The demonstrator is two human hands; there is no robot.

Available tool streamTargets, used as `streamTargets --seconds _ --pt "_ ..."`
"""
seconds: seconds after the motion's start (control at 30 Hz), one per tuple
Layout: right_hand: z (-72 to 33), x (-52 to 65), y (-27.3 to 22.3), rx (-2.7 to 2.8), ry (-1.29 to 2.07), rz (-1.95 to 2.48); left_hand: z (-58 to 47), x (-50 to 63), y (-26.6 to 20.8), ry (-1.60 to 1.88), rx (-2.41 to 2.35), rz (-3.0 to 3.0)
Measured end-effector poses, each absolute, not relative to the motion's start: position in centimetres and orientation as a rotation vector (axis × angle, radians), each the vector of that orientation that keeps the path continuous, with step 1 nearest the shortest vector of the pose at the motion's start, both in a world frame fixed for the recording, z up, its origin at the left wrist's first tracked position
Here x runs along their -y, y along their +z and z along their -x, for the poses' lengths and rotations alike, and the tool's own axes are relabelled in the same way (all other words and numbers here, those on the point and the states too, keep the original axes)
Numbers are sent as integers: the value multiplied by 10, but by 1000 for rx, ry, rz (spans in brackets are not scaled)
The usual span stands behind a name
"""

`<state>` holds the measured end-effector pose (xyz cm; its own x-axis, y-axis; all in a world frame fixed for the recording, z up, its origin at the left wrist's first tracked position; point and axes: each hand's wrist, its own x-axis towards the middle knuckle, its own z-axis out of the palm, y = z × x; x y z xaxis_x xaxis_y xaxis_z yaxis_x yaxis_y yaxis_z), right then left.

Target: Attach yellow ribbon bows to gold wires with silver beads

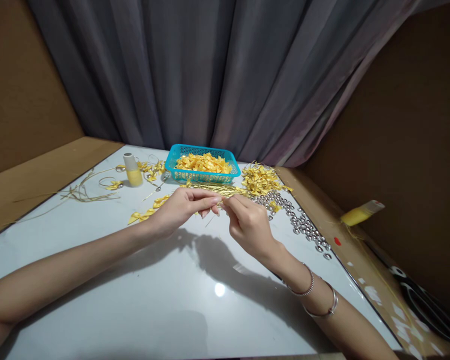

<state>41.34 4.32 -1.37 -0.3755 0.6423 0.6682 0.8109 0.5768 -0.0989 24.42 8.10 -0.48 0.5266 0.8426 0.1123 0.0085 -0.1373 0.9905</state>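
Observation:
Over the white tabletop [142, 290] my left hand [180, 207] and my right hand [251, 222] meet fingertip to fingertip, both closed in a pinch. A thin cord [209, 220] sticks out below the fingers; most of it is hidden by them. Just behind my hands lies a bundle of gold cords [221, 189]. Yellow ribbon bows [142, 216] lie in a row beside my left wrist. Past my right hand are scattered shiny silver beads [303, 225] and a heap of yellow bows with cord loops [260, 179].
A blue plastic basket [172, 172] full of yellow bows stands at the back. To its left are a yellow bottle with a grey cap [133, 172] and loose cords [88, 192]. At right lie another yellow bottle [362, 212] and black-handled scissors [423, 305]. A grey curtain [195, 75] hangs behind.

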Motion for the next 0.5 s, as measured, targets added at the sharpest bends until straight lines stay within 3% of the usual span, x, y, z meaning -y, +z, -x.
streamTargets --seconds 0.5 --pt "-415 -43 -8 2075 -13 1090 -242 -74 6 809 -807 -1881"
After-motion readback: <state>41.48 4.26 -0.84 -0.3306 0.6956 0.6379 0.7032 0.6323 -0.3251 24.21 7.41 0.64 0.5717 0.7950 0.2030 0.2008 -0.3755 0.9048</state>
